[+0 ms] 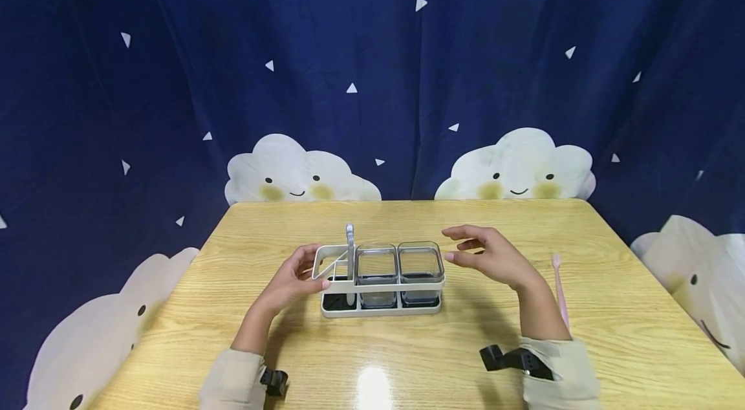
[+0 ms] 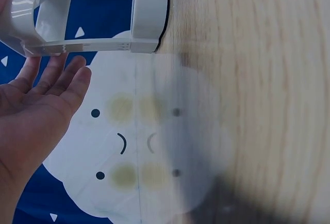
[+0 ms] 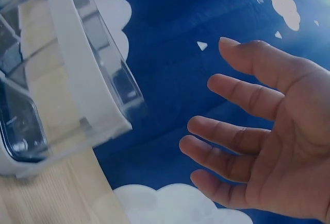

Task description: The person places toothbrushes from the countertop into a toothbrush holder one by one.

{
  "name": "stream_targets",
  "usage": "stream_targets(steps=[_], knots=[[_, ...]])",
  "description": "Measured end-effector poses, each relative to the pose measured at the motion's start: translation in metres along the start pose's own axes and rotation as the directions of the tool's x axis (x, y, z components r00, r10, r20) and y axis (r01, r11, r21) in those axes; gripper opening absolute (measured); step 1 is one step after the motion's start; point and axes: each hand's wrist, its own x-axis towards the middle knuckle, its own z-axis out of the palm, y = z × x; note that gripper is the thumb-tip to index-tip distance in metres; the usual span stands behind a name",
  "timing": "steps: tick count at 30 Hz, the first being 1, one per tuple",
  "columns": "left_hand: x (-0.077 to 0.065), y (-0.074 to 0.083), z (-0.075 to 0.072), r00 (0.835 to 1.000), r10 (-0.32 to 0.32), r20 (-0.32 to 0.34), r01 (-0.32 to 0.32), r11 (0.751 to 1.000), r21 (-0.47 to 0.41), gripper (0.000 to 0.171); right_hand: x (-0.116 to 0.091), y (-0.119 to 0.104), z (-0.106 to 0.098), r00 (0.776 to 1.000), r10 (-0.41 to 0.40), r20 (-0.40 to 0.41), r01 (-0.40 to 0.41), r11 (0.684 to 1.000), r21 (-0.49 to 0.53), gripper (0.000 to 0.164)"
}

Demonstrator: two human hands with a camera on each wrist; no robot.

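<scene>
A white toothbrush holder (image 1: pixel 372 288) stands on the table, with two square clear cups (image 1: pixel 377 262) side by side in its middle and right sections. Upright in the divided left section is a toothbrush (image 1: pixel 350 245) with a grey upper end. My left hand (image 1: pixel 289 282) grips the holder's left end, thumb along the front and fingers round behind; the left wrist view shows the fingers at the white frame (image 2: pixel 149 15). Off the holder's right end, my right hand (image 3: pixel 294 136) hovers with fingers loosely spread and nothing in them.
A pink toothbrush (image 1: pixel 560 287) lies on the wooden table (image 1: pixel 628 313), beyond my right forearm. Behind the table hangs a dark blue curtain (image 1: pixel 326 28) with white triangles and smiling clouds. Each wrist wears a black camera strap (image 1: pixel 526 363).
</scene>
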Motion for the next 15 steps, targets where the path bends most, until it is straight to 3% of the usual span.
stream_targets(steps=[15], knots=[[0.0, 0.0, 0.0, 1.0, 0.008, -0.001, -0.008, 1.0, 0.0, 0.071, -0.026, 0.03, -0.027, 0.993, 0.073, -0.094, -0.074, 0.997, 0.001, 0.045]])
